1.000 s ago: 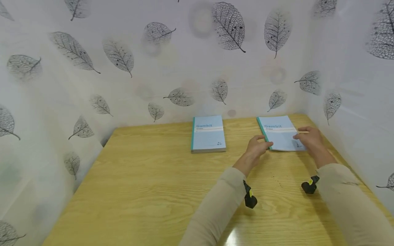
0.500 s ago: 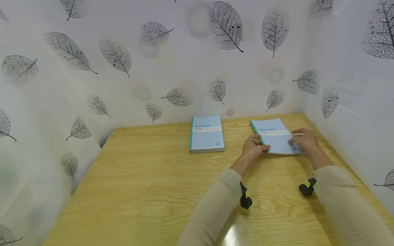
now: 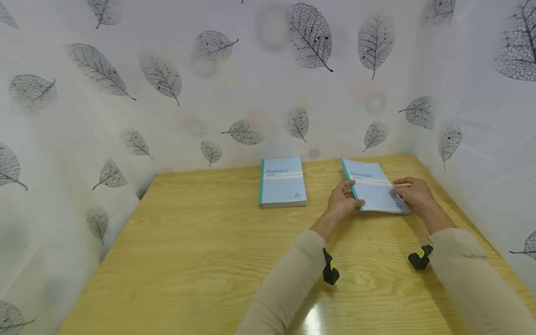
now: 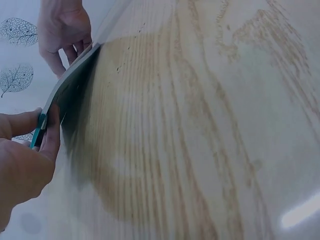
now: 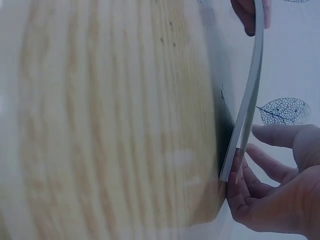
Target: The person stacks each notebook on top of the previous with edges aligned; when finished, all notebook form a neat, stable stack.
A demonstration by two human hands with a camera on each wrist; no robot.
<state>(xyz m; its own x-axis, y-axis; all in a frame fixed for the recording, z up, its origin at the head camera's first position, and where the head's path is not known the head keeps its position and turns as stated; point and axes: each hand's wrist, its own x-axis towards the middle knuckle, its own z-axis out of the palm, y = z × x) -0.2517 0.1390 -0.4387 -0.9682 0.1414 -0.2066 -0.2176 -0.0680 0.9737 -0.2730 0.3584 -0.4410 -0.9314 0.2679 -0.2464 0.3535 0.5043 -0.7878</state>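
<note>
A light-blue "Gambit" notebook (image 3: 371,193) with a teal spine is held slightly raised and bent at the right rear of the table. My left hand (image 3: 340,201) pinches its spine edge, thumb on the cover and fingers beneath, as the left wrist view also shows at the teal spine (image 4: 42,121). At the opposite edge my right hand (image 3: 416,193) grips the notebook, its thumb over the cover. In the right wrist view, the right hand's fingers (image 5: 245,192) lie at the edge of the pages (image 5: 243,122). The notebook's underside is in shadow.
Another "Gambit" notebook (image 3: 283,184), thicker-looking, lies flat to the left on the wooden table (image 3: 201,251). Leaf-patterned curtains (image 3: 259,83) stand behind the table and along both sides. Black wrist cameras (image 3: 331,270) hang below the sleeves.
The notebook in my hands has shifted a little left and toward me, and its near edge has come up off the table. Both hands have moved left with it; the other notebook stays put.
</note>
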